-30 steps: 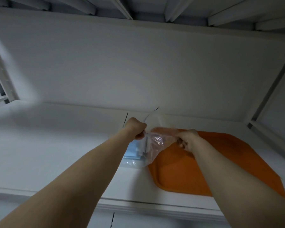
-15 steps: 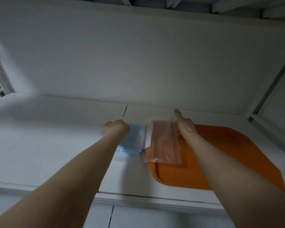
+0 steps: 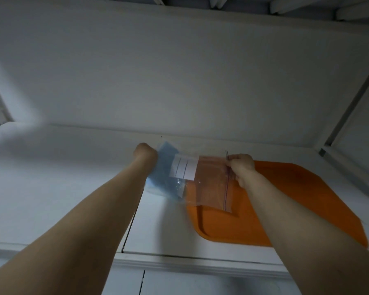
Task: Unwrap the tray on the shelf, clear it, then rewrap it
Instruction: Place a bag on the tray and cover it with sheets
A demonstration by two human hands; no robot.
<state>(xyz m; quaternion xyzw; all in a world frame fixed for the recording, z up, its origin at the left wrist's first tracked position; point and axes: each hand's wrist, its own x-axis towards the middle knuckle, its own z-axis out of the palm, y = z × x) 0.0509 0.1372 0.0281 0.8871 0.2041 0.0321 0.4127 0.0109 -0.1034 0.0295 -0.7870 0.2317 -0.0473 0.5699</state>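
An orange tray (image 3: 285, 201) lies flat on the white shelf (image 3: 51, 188), on its right half. Both my hands hold a clear zip bag (image 3: 209, 184) stretched out above the tray's left end. The bag has a white label patch and a red zip line at its right end. My left hand (image 3: 146, 153) grips the bag's left end, where something blue (image 3: 164, 173) shows through or behind the plastic. My right hand (image 3: 242, 167) pinches the bag's right end by the zip line. The tray's surface is bare where it shows.
The shelf's white back wall (image 3: 179, 81) rises behind the tray. A white upright post (image 3: 347, 109) stands at the right and another at the far left. The shelf's front lip (image 3: 200, 262) runs across below my forearms.
The bag was bunched between my hands a second ago. My hands have moved apart and the bag is now pulled out flat between them, lifted slightly over the tray's left end.
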